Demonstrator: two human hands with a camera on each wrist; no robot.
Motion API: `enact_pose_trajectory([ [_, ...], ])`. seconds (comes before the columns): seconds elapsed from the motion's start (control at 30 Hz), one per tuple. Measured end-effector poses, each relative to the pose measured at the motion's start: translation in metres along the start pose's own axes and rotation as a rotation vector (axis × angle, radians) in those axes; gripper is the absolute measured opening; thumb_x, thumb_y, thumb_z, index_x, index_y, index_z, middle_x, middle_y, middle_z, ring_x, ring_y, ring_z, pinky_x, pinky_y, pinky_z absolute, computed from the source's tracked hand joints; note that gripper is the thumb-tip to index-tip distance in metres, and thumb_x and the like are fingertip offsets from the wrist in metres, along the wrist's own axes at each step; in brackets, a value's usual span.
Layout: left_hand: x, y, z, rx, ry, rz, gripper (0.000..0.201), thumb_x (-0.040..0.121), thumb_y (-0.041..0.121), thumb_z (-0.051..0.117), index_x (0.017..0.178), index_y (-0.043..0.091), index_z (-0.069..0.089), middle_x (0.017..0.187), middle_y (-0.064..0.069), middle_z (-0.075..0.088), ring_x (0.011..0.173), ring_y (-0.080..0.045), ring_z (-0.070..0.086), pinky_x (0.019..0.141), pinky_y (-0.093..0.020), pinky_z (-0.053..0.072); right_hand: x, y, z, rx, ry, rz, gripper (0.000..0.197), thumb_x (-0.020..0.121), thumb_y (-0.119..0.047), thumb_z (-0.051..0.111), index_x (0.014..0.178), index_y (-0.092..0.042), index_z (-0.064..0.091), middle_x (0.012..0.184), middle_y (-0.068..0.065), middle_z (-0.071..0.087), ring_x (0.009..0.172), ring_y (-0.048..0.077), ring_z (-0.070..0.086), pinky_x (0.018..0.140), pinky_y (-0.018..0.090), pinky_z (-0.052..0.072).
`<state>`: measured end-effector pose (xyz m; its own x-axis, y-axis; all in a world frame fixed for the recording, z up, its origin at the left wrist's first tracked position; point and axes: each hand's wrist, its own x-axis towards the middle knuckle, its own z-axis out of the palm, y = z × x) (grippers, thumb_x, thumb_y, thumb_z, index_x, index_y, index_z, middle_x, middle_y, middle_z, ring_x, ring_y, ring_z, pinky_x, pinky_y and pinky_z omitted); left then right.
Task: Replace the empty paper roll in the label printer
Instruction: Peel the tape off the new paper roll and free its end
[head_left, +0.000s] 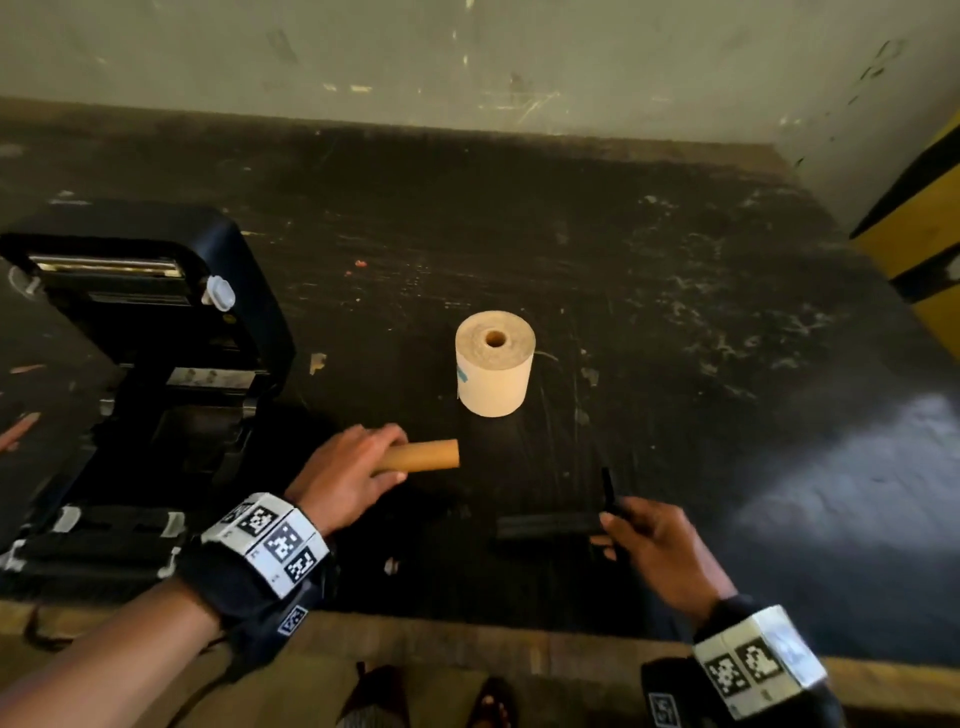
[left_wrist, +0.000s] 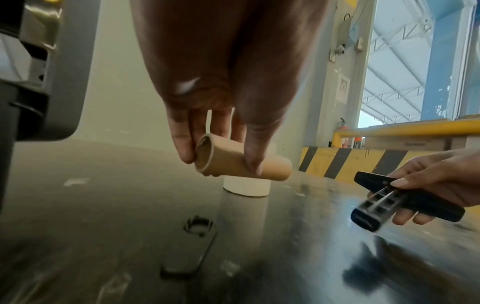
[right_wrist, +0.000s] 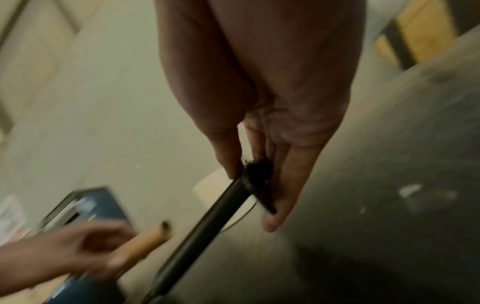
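Note:
My left hand (head_left: 345, 470) grips the empty brown cardboard core (head_left: 423, 455) just above the black table, right of the printer; the left wrist view shows the core (left_wrist: 241, 164) pinched between fingers and thumb. My right hand (head_left: 660, 545) holds the black plastic roll spindle (head_left: 550, 526) by its flat end plate, the shaft pointing left; in the right wrist view the spindle (right_wrist: 207, 222) is blurred. A full beige label roll (head_left: 494, 362) stands on end behind both hands. The black label printer (head_left: 145, 374) sits at the left with its lid raised.
The worn black table (head_left: 675, 291) meets a pale wall at the back. A yellow-and-black striped barrier (head_left: 924, 223) stands at the right. A flat black part (left_wrist: 189, 248) lies on the table near the left hand. The table's wooden front edge (head_left: 467, 644) runs below.

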<state>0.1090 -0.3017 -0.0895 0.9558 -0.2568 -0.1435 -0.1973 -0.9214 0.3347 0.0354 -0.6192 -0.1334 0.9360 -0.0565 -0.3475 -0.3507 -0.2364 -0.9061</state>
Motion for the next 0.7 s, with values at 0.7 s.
enact_pose_trajectory([
  [0.7,0.054,0.018,0.042,-0.58,0.028,-0.099,0.065,0.086,0.041,0.058,0.141,0.018,0.032,0.137,-0.007,0.046,0.128,-0.021,0.042,0.103,-0.045,0.041,0.036,-0.05,0.041,-0.541,0.158,-0.202,0.047,0.082,-0.037,0.068,0.125,-0.021,0.057,0.12,0.004,0.056,0.111,0.02,0.057,0.095,0.035,0.049],
])
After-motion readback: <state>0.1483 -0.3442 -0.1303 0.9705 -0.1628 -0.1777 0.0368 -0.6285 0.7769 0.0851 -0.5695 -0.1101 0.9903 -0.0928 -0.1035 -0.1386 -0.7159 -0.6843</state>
